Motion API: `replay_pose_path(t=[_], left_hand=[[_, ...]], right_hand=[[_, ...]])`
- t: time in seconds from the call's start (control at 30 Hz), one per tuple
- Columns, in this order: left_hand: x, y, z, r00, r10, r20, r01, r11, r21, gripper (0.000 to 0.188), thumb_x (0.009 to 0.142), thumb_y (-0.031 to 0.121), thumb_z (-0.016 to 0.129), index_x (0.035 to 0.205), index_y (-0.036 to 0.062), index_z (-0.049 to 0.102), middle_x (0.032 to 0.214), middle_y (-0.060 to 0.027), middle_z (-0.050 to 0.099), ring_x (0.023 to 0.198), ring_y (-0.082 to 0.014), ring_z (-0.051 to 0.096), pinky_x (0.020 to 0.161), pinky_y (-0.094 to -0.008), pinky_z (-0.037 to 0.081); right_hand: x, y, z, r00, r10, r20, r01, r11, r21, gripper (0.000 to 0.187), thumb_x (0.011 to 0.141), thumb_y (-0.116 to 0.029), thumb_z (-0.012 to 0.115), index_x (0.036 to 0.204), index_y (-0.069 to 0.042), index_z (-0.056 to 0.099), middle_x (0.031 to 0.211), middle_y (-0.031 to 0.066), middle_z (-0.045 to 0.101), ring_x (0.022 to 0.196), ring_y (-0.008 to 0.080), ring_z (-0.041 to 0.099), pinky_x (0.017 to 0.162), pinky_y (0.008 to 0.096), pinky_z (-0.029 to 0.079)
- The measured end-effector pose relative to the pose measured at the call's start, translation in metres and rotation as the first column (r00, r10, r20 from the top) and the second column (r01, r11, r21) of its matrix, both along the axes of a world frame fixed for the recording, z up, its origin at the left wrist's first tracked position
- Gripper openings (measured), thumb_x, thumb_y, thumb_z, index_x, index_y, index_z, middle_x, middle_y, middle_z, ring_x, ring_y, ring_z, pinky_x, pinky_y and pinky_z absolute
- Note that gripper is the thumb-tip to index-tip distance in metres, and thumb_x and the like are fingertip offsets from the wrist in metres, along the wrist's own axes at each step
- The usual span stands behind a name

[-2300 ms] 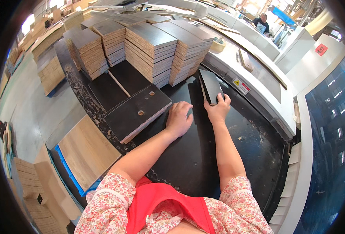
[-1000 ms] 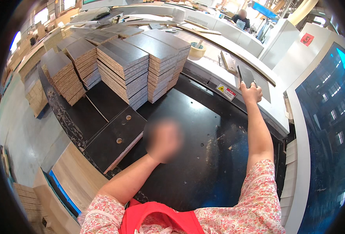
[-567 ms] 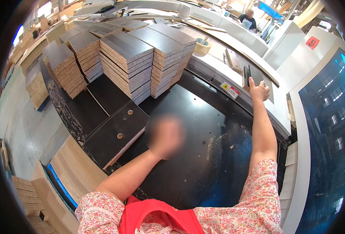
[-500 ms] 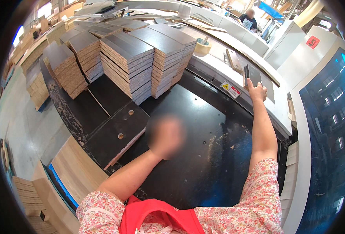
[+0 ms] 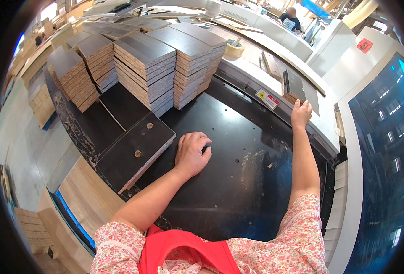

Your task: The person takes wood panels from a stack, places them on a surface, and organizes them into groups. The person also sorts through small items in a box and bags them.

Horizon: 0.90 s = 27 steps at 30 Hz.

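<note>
My left hand (image 5: pixel 192 154) rests on the glossy black surface (image 5: pixel 220 192), fingers loosely curled, thumb apart, holding nothing. Just left of it lies a dark board (image 5: pixel 119 157) with a raw chipboard edge and two round brass-coloured fittings (image 5: pixel 150 125). At the end of my outstretched right arm, my right hand (image 5: pixel 301 113) is closed at the near end of a small dark-topped block (image 5: pixel 294 84), its fingertips partly hidden. That block sits on the pale machine ledge (image 5: pixel 323 128). Stacks of dark-faced chipboard panels (image 5: pixel 149 55) stand beyond my left hand.
A roll of tape (image 5: pixel 235 48) and a narrow wooden strip (image 5: pixel 270 64) lie along the ledge. A warning label (image 5: pixel 267 98) marks its front. Far right stands a dark glossy panel (image 5: pixel 384 150). Wooden boards (image 5: pixel 92 187) lean at lower left. A person (image 5: pixel 291 20) stands far off.
My right hand has drawn back along the small block toward its near end, uncovering more of it. My left hand, blurred before, now shows clearly in about the same place.
</note>
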<state>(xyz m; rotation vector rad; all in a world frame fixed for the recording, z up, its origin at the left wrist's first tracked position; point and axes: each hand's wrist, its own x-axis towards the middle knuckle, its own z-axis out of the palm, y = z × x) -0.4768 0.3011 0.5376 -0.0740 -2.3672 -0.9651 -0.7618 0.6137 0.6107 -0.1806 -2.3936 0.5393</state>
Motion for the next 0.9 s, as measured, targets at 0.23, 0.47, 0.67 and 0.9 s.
replay_pose_path(t=[0.23, 0.47, 0.67, 0.9], left_hand=[[-0.001, 0.000, 0.000, 1.000, -0.008, 0.016, 0.008, 1.000, 0.014, 0.016, 0.077, 0.010, 0.070, 0.093, 0.0091, 0.068, 0.104, -0.0047, 0.062, 0.103, -0.0251, 0.057, 0.096, -0.0396, 0.041], [0.002, -0.004, 0.001, 1.000, -0.021, 0.014, 0.020, 0.999, 0.044, 0.016, 0.078, 0.007, 0.068, 0.094, 0.0067, 0.068, 0.106, -0.0074, 0.063, 0.105, -0.0284, 0.055, 0.094, -0.0391, 0.043], [0.062, -0.006, 0.057, 0.972, -0.231, 0.045, 0.227, 0.971, 0.077, 0.005, 0.086, 0.003, 0.064, 0.089, 0.0029, 0.067, 0.100, -0.0110, 0.067, 0.100, -0.0297, 0.061, 0.095, -0.0406, 0.045], [0.150, -0.033, 0.058, 0.984, -0.175, -0.011, 0.176, 0.983, 0.044, 0.008, 0.089, 0.003, 0.059, 0.085, -0.0004, 0.066, 0.096, -0.0123, 0.067, 0.096, -0.0289, 0.064, 0.092, -0.0408, 0.048]], right_hand=[[0.058, -0.026, -0.026, 0.932, 0.308, -0.188, -0.269, 0.940, 0.209, 0.050, 0.088, -0.025, 0.063, 0.127, 0.004, 0.053, 0.140, 0.0227, 0.046, 0.129, 0.0424, 0.042, 0.107, 0.0501, 0.035], [0.205, -0.093, -0.024, 0.415, 0.904, 0.104, -0.906, 0.421, -0.047, 0.025, 0.086, -0.005, 0.061, 0.109, 0.006, 0.060, 0.115, 0.0226, 0.061, 0.109, 0.0382, 0.059, 0.095, 0.0411, 0.048], [0.314, -0.096, -0.026, 0.193, 0.963, 0.189, -0.981, 0.196, 0.004, 0.019, 0.082, -0.006, 0.062, 0.100, 0.001, 0.062, 0.110, 0.0164, 0.064, 0.099, 0.0334, 0.063, 0.085, 0.0420, 0.051], [0.374, -0.077, -0.030, 0.188, 0.959, 0.213, -0.978, 0.203, -0.051, 0.022, 0.082, -0.007, 0.065, 0.102, -0.001, 0.062, 0.112, 0.0147, 0.064, 0.099, 0.0317, 0.063, 0.085, 0.0406, 0.051]])
